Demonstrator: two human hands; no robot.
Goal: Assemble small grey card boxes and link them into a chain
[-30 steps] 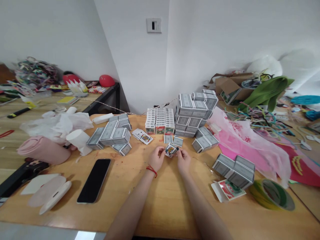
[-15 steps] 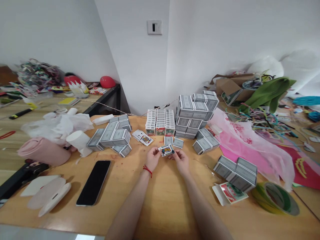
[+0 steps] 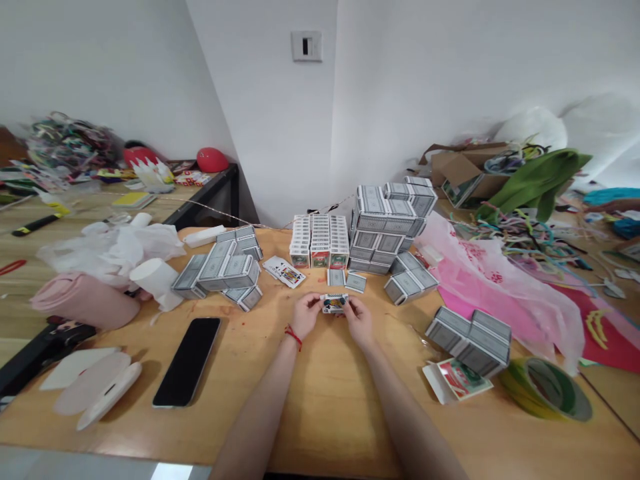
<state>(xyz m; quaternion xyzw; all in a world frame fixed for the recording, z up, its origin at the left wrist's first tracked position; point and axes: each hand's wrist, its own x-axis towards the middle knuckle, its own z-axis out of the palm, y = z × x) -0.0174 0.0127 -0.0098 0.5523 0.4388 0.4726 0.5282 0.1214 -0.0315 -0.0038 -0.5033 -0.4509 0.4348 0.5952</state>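
Observation:
Between my two hands is a small stack of playing cards (image 3: 335, 304), a picture card facing up. My left hand (image 3: 307, 313), with a red string at the wrist, pinches its left end. The right end is gripped by my right hand (image 3: 359, 319). Just beyond, two grey-backed cards (image 3: 337, 277) lie on the table. Some face-up playing cards (image 3: 285, 272) are spread to the left of them. Rows of boxed card decks (image 3: 320, 241) stand behind, next to a tall pile of grey card blocks (image 3: 383, 223).
A black phone (image 3: 189, 361) lies left of my arms, near a pale pink case (image 3: 95, 387). More grey blocks (image 3: 220, 267) are piled at the left. On the right are an opened card box (image 3: 463, 380), a tape roll (image 3: 545, 389) and pink plastic wrapping (image 3: 515, 287).
The cards in my hands have turned from slanted to nearly level. My right fingers have shifted to their right edge. The view has moved slightly.

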